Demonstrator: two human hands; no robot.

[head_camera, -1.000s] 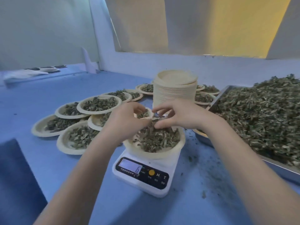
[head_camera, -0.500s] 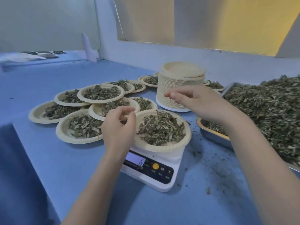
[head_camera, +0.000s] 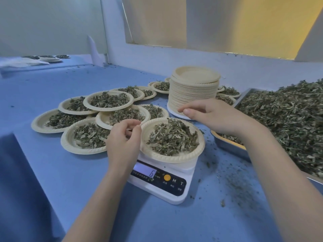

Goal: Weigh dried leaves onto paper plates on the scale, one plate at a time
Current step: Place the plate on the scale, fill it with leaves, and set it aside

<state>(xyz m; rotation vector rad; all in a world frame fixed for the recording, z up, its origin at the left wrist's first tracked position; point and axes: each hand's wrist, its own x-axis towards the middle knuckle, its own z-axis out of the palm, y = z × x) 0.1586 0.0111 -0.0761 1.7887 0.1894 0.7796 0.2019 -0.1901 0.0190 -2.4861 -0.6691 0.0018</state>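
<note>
Head view: filled plates (head_camera: 108, 102) beside scale (head_camera: 162, 180).

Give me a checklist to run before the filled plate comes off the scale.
1. White digital scale display reads 6: ok.
2. Beige paper plate of dried leaves sits wholly on the platform: ok.
3. Left hand at the plate's left rim, firm grip: cannot tell.
4. Right hand off the plate, near the tall stack of empty paper plates: ok.
5. Bare spot among the filled plates on the blue table: not ok, they already overlap.
</note>
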